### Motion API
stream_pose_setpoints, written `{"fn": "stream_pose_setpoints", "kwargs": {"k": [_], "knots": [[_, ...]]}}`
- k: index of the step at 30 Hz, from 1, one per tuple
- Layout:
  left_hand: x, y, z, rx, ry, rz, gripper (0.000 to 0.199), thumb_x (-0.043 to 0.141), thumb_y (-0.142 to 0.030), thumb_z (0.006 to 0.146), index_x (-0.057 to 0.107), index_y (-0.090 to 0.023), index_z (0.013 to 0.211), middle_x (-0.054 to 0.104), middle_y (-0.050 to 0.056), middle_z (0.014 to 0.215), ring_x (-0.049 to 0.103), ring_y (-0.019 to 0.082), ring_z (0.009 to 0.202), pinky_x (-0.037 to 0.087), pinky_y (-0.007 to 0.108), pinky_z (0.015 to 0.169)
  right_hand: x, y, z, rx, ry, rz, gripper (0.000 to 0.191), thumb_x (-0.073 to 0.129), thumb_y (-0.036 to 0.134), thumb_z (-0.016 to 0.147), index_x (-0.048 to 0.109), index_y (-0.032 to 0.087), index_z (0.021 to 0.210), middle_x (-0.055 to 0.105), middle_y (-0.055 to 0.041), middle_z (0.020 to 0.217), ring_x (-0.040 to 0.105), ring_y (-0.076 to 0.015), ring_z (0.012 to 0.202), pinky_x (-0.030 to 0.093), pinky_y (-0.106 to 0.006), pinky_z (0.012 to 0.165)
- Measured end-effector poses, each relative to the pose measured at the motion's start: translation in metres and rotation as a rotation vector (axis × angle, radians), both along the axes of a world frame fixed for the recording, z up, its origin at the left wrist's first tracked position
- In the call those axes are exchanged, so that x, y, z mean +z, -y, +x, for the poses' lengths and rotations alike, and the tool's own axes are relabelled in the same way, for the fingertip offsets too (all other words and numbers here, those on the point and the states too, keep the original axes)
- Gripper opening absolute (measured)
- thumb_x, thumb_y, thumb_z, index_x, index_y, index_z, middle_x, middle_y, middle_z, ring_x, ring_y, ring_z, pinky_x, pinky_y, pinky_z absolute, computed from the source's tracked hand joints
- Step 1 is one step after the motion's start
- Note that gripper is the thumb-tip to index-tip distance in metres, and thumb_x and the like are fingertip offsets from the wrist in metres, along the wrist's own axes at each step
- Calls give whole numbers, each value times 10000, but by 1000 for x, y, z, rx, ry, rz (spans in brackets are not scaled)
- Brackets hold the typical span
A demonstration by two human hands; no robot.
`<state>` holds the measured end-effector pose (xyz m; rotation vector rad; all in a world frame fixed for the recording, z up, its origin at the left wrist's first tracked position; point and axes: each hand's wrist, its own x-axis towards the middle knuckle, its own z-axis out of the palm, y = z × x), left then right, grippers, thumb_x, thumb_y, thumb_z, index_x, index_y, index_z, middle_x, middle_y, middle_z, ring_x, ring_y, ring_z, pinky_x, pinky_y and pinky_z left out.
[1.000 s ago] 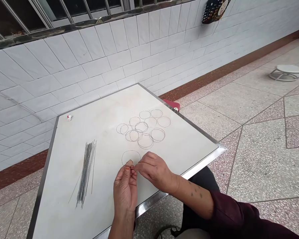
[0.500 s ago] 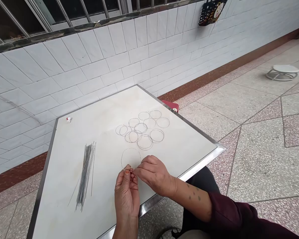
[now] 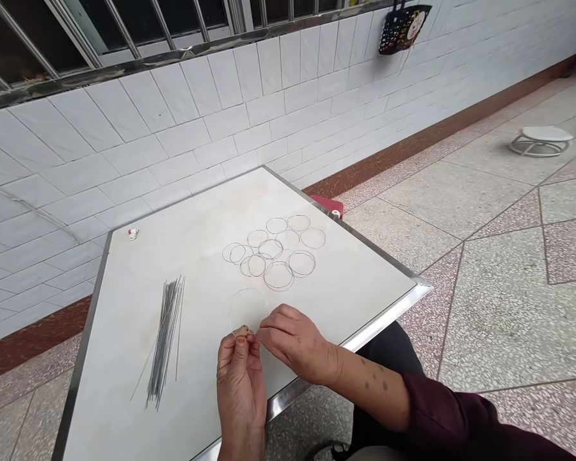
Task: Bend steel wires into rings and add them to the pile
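Note:
A thin wire ring (image 3: 248, 289) is held over the near part of the white table (image 3: 211, 218). My left hand (image 3: 242, 378) pinches the ring's near side between thumb and fingers. From the right, my right hand (image 3: 295, 339) grips the wire close to the left fingertips, its fingers pressed together; the wire ends are hidden by the fingers. Beyond the hands lie several wire rings (image 3: 278, 276), some overlapping. A bundle of straight wires (image 3: 163, 346) rests on the table to the left of my hands.
A small red and white object (image 3: 133, 234) sits at the table's far left corner. Past the right edge is a red stool (image 3: 329, 205). A white round stool (image 3: 542, 136) stands on the floor; a dark bag (image 3: 403, 29) hangs on the wall.
Both hands and the held ring have shifted slightly left and toward me. Both hands still grip the wire.

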<state>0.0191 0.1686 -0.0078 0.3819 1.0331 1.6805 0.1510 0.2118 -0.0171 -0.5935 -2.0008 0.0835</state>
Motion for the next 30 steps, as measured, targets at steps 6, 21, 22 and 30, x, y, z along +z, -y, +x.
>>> {"fn": "stream_pose_setpoints", "kwargs": {"k": [6,21,22,30], "knots": [[1,2,-1,14,8,13,174,847,-279,683,708,-226,772,665,-20,841,603,100,802,512,212,762,1,3,0,-29,10,-9,166,524,105,957,619,208,1045,684,-11,870,579,-159,887,452,-327,792],[-2,4,0,33,-19,4,232,876,-312,633,706,-221,761,680,-21,810,611,106,779,512,224,769,-6,9,1,-65,43,-17,170,522,118,961,615,206,1073,661,-4,832,535,-163,851,389,-329,776],[-1,5,0,31,-22,3,236,878,-313,629,704,-220,759,679,-20,809,609,107,776,511,225,764,-6,9,2,-62,53,-12,172,517,121,962,615,204,1076,659,-6,825,534,-164,841,385,-332,769],[-2,8,0,25,-38,-13,216,864,-296,650,689,-207,739,657,-14,797,595,111,802,494,218,772,-6,12,1,-73,61,-18,195,530,134,969,619,217,1122,659,-2,796,543,-163,850,367,-348,772]]}}
